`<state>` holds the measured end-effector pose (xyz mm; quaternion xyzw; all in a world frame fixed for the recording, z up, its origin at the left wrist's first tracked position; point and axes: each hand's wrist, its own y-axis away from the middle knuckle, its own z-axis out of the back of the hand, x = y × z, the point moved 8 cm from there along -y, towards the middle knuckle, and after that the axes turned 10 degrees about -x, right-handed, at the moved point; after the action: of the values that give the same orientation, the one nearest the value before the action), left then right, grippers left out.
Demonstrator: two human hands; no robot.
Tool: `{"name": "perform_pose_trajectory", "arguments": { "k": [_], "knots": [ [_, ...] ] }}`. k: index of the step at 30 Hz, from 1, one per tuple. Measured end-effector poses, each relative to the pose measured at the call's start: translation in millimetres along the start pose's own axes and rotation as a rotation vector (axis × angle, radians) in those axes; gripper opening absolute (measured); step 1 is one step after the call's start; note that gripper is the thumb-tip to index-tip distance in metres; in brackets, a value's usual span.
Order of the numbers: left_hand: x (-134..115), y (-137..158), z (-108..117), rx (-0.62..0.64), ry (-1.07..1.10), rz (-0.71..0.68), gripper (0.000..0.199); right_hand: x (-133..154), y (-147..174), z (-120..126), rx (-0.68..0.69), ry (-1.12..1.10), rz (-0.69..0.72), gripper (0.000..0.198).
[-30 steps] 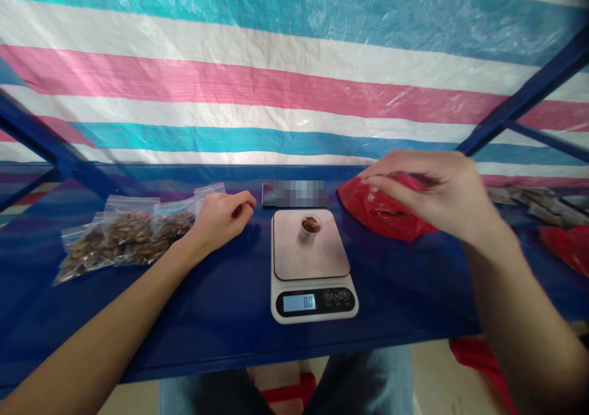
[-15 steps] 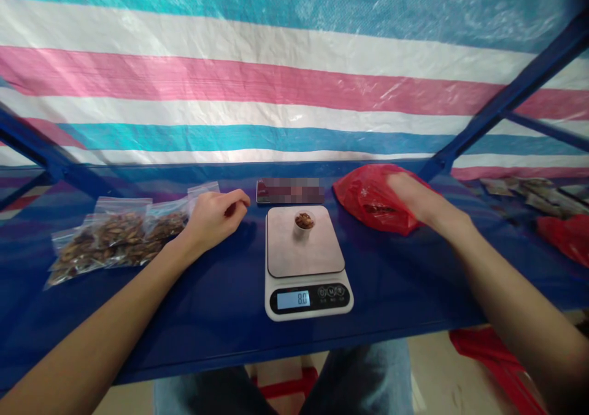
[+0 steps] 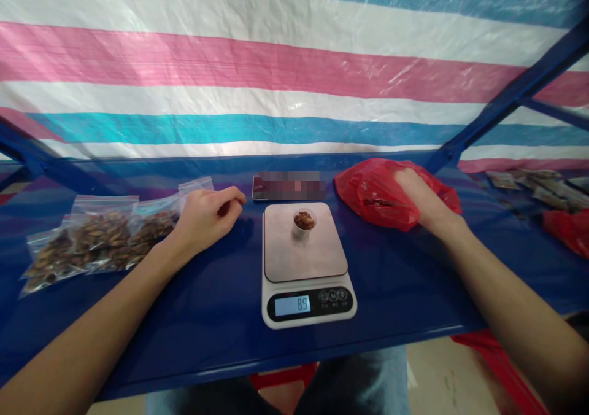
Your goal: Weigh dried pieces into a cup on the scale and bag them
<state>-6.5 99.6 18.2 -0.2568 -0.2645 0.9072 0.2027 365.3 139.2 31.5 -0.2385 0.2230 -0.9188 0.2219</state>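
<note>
Lowered since a second ago, the right hand [image 3: 411, 191] is inside the red bag [image 3: 363, 194], forearm slanting in; its hidden fingers' grip cannot be told. Left hand [image 3: 209, 213] fingers curl loosely, contents unclear; right of them, a filled cup [image 3: 304, 222] stands on the scale [image 3: 306, 258].

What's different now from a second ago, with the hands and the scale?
The right hand went down into the red bag, where its fingers are hidden, so I can't tell whether it took hold of anything. The display rose from 8.0 to 8.9. The left hand stayed curled beside the clear bags, and the little cup stayed on the scale.
</note>
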Motion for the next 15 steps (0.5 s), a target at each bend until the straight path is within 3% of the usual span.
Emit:
{"name": "perform_pose_trajectory", "arguments": {
  "k": [3, 5, 11, 15],
  "knots": [
    [2.7, -0.3, 1.1, -0.001, -0.007, 0.021, 0.025, 1.5, -2.1, -0.2, 0.049, 0.020, 0.040, 0.021],
    [3.7, -0.3, 1.2, -0.005, -0.005, 0.018, 0.025, 1.8, -3.5, 5.8, 0.011, 0.061, 0.036, 0.021],
    [4.6, -0.1, -0.5, -0.018, 0.006, -0.007, 0.025, 2.9, -0.1, 44.7, -0.237, -0.005, -0.049, 0.013],
    [4.7, -0.5, -1.1, -0.007, 0.009, 0.001, 0.024, 2.4, 7.2, 83.7, -0.433, -0.065, -0.127, 0.014]
  ]
}}
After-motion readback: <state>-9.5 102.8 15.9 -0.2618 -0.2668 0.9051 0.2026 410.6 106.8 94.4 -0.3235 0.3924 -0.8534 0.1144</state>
